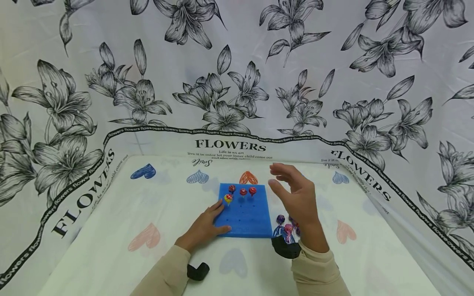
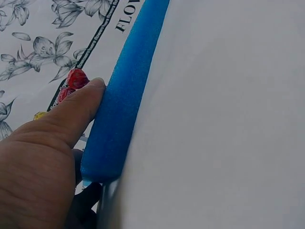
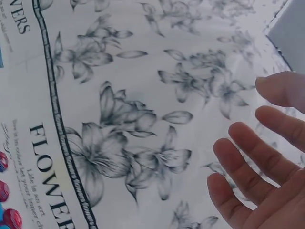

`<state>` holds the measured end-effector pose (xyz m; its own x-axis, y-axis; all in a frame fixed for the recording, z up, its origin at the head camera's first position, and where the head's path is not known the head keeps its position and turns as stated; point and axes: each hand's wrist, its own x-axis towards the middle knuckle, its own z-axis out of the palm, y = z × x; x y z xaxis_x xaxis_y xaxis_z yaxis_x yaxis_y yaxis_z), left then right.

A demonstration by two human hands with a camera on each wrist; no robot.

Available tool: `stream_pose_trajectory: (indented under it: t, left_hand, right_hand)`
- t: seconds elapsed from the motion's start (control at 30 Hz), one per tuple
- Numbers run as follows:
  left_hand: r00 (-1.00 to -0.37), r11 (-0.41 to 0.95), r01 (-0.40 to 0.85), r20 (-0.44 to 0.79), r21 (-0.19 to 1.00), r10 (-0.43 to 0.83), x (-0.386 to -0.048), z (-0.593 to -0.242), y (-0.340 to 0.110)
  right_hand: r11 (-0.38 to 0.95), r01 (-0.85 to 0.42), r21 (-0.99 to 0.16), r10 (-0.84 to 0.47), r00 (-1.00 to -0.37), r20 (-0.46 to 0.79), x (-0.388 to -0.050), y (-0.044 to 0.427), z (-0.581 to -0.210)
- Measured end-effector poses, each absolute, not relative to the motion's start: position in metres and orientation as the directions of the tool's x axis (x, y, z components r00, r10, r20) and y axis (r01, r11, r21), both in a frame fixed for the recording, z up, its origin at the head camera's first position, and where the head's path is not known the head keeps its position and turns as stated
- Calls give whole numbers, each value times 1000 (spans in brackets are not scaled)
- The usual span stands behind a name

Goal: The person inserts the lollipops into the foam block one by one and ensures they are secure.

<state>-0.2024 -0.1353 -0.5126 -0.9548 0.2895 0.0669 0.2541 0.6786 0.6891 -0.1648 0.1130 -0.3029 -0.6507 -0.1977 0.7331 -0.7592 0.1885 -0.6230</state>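
A flat blue foam block (image 1: 247, 222) with small holes lies on the table, and several lollipops stand upright in its far half. Among them are a yellow-and-red lollipop (image 1: 228, 198) near the left edge and a red lollipop (image 1: 252, 190) at the right end of the row. My left hand (image 1: 203, 227) rests against the block's left side, fingers fairly straight and thumb on the near left corner. The thumb (image 2: 78, 107) touches the block's near edge in the left wrist view. Raised above the block's right side, my right hand (image 1: 299, 197) holds nothing, its fingers loosely bent.
Right of the block lie more lollipops, including a purple lollipop (image 1: 280, 219) and a pink lollipop (image 1: 288, 229), partly hidden by my right wrist. A white tablecloth (image 1: 177, 205) with printed hearts covers the table. A flower-printed curtain (image 1: 237, 53) surrounds it behind and at the sides.
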Motion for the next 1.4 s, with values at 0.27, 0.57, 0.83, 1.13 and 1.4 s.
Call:
stream_pose_trajectory:
  t: [0.27, 0.57, 0.83, 1.13, 1.4]
  left_hand:
    - [-954, 677, 256, 67, 690, 293, -201, -511, -135]
    - [-955, 673, 264, 87, 690, 285, -200, -511, -136]
    - [-953, 672, 265, 82, 692, 292, -201, -512, -135]
    - [-954, 664, 254, 68, 703, 293, -202, -513, -134]
    - [-954, 685, 259, 70, 681, 292, -201, -511, -135]
  right_hand:
    - [57, -834, -548, -147, -550, 822, -174, 151, -317]
    - [0, -793, -609, -55, -608, 792, -178, 181, -330]
    - [87, -678, -729, 34, -730, 683, -180, 200, -353]
    - [223, -459, -860, 71, -872, 484, -198, 219, -421]
    - [234, -403, -885, 31, -906, 421, -207, 222, -454]
